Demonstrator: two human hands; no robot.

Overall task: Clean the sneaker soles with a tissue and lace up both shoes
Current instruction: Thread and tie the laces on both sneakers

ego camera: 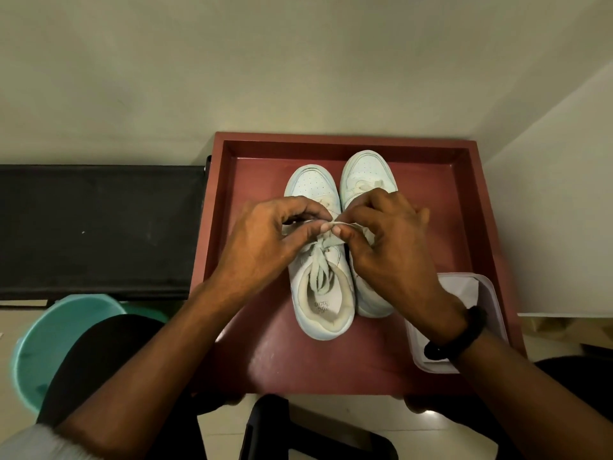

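**Lacing in hand on the left sneaker**

Both shoes stand upright, side by side, toes to the far wall, in the middle of the red tray (331, 140). Your left hand (268, 234) and right hand (388, 237) meet over the throat of the left sneaker (323, 307). Each pinches the lace (319, 265) between thumb and forefinger, with the other fingers curled. The strands fan up from the eyelets into that pinch. The right sneaker (365, 171), touching its partner, shows lace across its forefoot; your right hand hides the rest.

The soles face down, so you cannot judge their cleaning from here. The step looks like threading or knotting, most likely the latter. Next you'll probably need even tension on both strands and a firm pull, without dragging the shoe across the tray. The tissue box (491, 293) sits in the tray's near right corner, under your right wrist.
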